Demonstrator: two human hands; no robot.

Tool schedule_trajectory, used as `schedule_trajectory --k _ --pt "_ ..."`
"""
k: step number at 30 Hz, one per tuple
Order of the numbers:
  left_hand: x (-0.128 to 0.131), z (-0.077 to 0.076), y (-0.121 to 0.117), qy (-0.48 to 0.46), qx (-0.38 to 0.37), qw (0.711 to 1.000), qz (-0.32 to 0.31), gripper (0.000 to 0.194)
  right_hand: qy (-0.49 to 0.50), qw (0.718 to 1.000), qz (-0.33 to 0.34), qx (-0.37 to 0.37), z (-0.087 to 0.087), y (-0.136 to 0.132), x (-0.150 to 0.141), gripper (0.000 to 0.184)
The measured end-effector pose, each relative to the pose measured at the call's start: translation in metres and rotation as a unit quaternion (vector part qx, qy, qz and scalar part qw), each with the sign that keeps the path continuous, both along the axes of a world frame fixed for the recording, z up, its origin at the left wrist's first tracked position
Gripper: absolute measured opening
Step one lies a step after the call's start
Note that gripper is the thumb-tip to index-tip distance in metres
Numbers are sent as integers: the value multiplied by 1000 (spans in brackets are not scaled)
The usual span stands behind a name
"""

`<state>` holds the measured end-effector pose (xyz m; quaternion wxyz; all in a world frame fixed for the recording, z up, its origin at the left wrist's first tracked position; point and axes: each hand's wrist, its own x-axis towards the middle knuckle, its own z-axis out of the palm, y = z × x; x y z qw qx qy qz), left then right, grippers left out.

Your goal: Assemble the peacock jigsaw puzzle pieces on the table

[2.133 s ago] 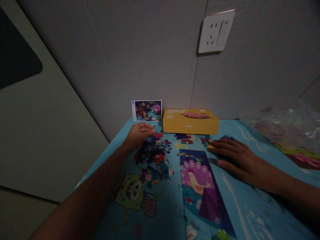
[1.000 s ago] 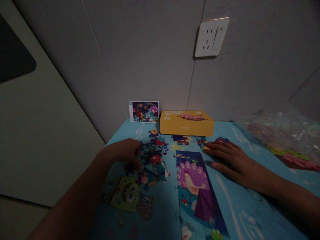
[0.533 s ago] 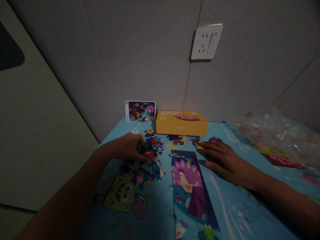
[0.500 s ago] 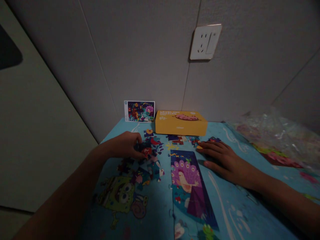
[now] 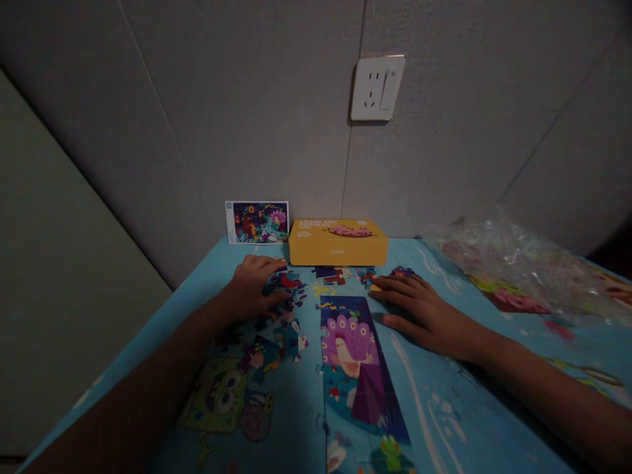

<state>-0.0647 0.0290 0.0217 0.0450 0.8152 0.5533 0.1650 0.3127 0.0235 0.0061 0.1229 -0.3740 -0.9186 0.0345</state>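
My left hand (image 5: 254, 286) lies low over a heap of loose jigsaw pieces (image 5: 292, 283), its thumb apart from the fingers. Its fingertips reach a piece at the heap's far end, and some pieces are hidden under the hand. My right hand (image 5: 415, 309) rests flat and open on the table, fingertips by a few pieces with a yellow bit showing. Between the hands is a joined strip of puzzle (image 5: 350, 349) with a purple peacock and a green frog.
A yellow puzzle box (image 5: 338, 250) stands against the wall, beside a picture card (image 5: 261, 222) leaning upright. Clear plastic bags (image 5: 523, 263) with colourful contents lie at right on the blue patterned table cover (image 5: 434, 408). A wall socket (image 5: 378, 88) is above.
The view has swung slightly right. My left hand has moved toward the far end of the heap, its thumb and fingers now farther apart. My right hand stays in place.
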Motion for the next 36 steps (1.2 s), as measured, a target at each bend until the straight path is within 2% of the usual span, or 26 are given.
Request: schedule_trajectory --k 3,7,11,15,19,21,23,27,30,33,36 --pt "13 -12 3 -19 14 999 -24 39 -9 1000 -3 -4 -1 0 1 55" --pt "15 -10 2 -44 35 998 -8 35 -16 1000 -10 -10 -4 2 2 57" --pt "4 0 2 -72 61 994 63 35 -15 1000 -11 -16 -4 3 2 57" --pt "-19 3 9 -76 50 984 156 41 -11 1000 -6 -10 -5 2 2 57" --pt "-31 0 13 -34 34 981 187 29 -6 1000 -1 -5 -7 2 4 56" --pt "-26 0 11 -18 44 985 165 27 -5 1000 -1 -3 -7 2 4 54" --pt "-16 0 6 -9 48 992 117 32 -7 1000 -1 -4 -6 2 4 53" --pt "4 -4 -5 -3 23 1000 11 55 -9 1000 1 -1 -4 1 3 56" --pt "12 -9 -8 -9 1 999 -46 53 -4 1000 0 -1 -4 2 2 55" --pt "14 -11 -5 -24 -1 998 -54 43 -4 1000 -2 -10 -3 1 2 55" --pt "14 -8 -2 -39 5 998 -44 41 -4 1000 -3 -12 -2 1 2 55"
